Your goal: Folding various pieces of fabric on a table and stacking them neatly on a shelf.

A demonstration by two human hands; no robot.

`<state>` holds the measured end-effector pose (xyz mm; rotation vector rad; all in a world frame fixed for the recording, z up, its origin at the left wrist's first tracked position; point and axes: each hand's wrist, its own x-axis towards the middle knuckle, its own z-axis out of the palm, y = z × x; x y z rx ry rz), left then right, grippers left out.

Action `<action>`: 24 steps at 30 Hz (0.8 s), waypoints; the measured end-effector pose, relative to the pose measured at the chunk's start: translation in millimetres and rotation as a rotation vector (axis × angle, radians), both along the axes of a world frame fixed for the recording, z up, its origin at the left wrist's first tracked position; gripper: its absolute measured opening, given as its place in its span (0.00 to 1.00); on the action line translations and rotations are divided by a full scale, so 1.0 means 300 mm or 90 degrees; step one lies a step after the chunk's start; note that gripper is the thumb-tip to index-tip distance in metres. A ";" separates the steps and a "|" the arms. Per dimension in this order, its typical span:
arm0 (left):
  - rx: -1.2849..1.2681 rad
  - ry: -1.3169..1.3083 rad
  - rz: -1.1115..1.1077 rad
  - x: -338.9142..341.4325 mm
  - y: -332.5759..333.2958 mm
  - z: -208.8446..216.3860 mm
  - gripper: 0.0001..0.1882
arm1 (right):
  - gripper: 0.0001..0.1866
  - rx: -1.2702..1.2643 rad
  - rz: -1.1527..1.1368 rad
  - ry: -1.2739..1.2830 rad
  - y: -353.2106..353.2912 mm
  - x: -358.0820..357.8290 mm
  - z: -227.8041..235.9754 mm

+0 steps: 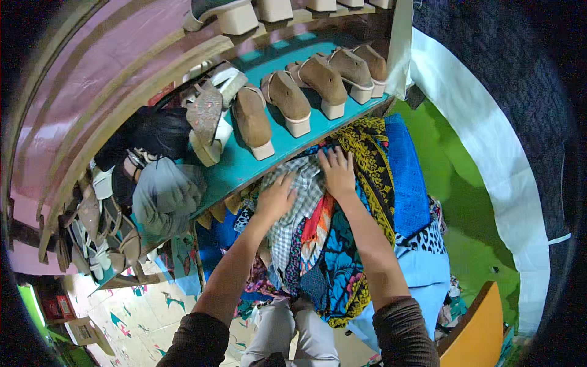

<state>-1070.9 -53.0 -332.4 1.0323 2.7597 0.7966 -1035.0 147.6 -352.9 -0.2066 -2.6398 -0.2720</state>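
A grey-and-white checked cloth (284,241) lies on top of a heap of patterned fabrics in front of me. My left hand (276,199) rests on its left part, fingers extended and slightly blurred. On its far right edge my right hand (337,171) lies flat with the fingers spread. Around the cloth are a red-and-orange fabric (317,223), a teal floral fabric (339,244), a black-and-yellow fabric (362,137) and a bright blue fabric (405,165). Folds hide what lies deeper in the heap.
Beyond the heap runs a turquoise shelf (229,177) with several beige heeled shoes (287,101). A grey cloth (166,199) and a black cloth (156,131) hang over its left end. An orange board (477,330) stands at the lower right, and a light-blue cloth (422,275) drapes nearby.
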 end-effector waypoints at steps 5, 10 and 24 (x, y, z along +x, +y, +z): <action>-0.052 -0.080 -0.015 0.058 -0.019 0.020 0.29 | 0.10 -0.035 0.133 -0.251 -0.050 0.105 0.031; -0.093 -0.061 -0.016 0.207 -0.037 0.114 0.41 | 0.05 -0.248 0.230 -0.089 -0.269 0.300 0.225; 0.073 -0.094 0.017 0.536 0.000 0.731 0.26 | 0.13 -0.478 0.038 0.130 -0.295 0.763 0.878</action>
